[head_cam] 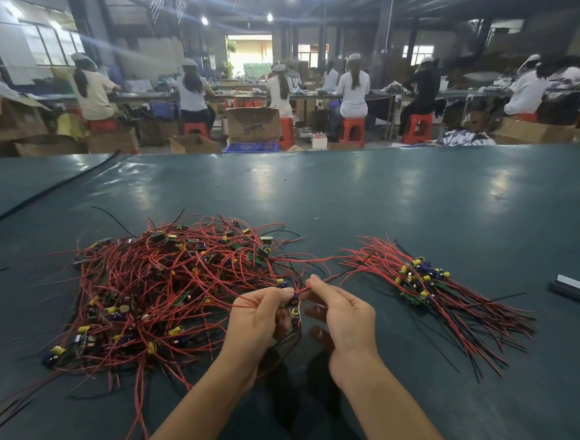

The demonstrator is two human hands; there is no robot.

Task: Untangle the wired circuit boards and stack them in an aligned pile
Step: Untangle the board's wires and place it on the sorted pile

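Left hand (254, 320), right hand (345, 314), board (294, 309) mostly hidden

Green table (348, 195), tangled board heap (156, 291), aligned pile (423, 279), grey block (569, 287)

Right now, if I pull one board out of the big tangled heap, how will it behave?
Likely snags: in the tangled heap wires loop over one another, so neighbours would probably drag along. The red wire the right hand pinches curves limply. Boards seem light: the left hand holds a board in its fingers.
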